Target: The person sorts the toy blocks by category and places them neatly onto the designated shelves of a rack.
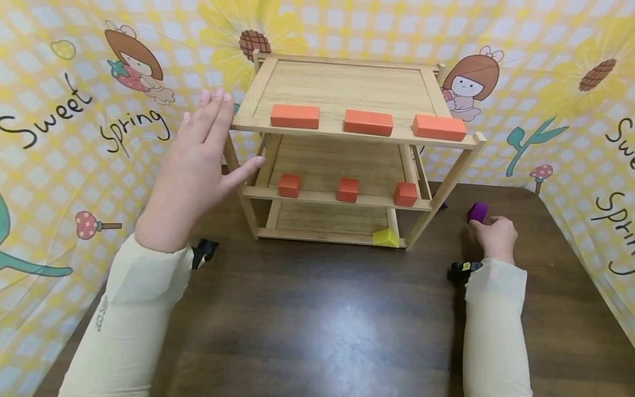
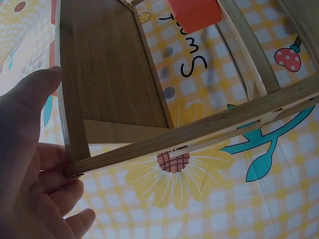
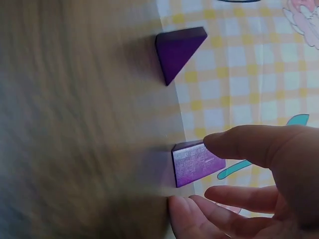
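In the head view, my left hand (image 1: 195, 149) rests with straight fingers against the left front corner of a wooden three-tier shelf (image 1: 347, 82). Its thumb and fingers lie on either side of the corner post in the left wrist view. Over on the right, my right hand (image 1: 496, 237) is down at a purple block (image 1: 478, 212) on the table. The right wrist view has the thumb overlapping the block's upper edge, the other fingers just below it and slightly apart. A purple triangular block (image 3: 179, 52) lies farther along, mostly hidden by a shelf leg in the head view.
Three orange rectangular blocks (image 1: 368, 122) line the top tier's front edge. Three orange cubes (image 1: 348, 189) stand along the middle tier, and a yellow block (image 1: 386, 237) sits at the bottom tier's right front. Patterned cloth (image 1: 64, 165) surrounds the dark wooden table (image 1: 297, 320).
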{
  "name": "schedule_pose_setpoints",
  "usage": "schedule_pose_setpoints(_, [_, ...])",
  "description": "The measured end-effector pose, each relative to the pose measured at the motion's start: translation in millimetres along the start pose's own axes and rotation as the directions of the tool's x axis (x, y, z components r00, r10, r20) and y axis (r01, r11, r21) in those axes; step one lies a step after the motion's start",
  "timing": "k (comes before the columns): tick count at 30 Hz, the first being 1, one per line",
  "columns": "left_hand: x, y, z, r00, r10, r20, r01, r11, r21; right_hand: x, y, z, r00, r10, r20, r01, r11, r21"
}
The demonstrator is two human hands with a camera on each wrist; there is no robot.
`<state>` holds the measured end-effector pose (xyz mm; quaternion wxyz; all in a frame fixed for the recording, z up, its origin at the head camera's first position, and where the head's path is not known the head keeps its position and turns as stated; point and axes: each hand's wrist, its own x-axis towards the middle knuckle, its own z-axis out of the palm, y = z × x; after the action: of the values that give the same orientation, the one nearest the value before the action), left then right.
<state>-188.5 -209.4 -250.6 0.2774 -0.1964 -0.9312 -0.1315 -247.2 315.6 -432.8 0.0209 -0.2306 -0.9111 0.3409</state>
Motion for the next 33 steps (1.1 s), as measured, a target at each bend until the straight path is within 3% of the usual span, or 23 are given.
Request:
schedule_pose_setpoints(11, [0.5, -1.3, 0.8, 0.999, 0.015, -0.028, -0.015, 1.000, 0.000, 24.3, -7.8, -9.2, 0.994, -0.109, 0.015, 0.110, 0.986, -0.128])
schedule_pose_setpoints(16, [0.3, -1.2, 0.7, 1.000, 0.015, -0.026, -0.015, 1.000, 0.003, 30.4, -12.4, -10.6, 0.994, -0.105, 0.004, 0.104, 0.984, -0.147])
schedule_pose_setpoints(27, [-0.4, -0.8, 2.6, 0.999, 0.016, -0.032, -0.016, 1.000, 0.003, 38.6, -13.1, -11.9, 0.994, -0.106, -0.030, 0.102, 0.986, -0.135])
schedule_pose_setpoints(33, [-0.2, -1.4, 2.6, 0.999, 0.021, -0.042, -0.021, 1.000, 0.002, 36.7, -13.2, -17.4, 0.992, -0.127, -0.011, 0.125, 0.988, -0.093])
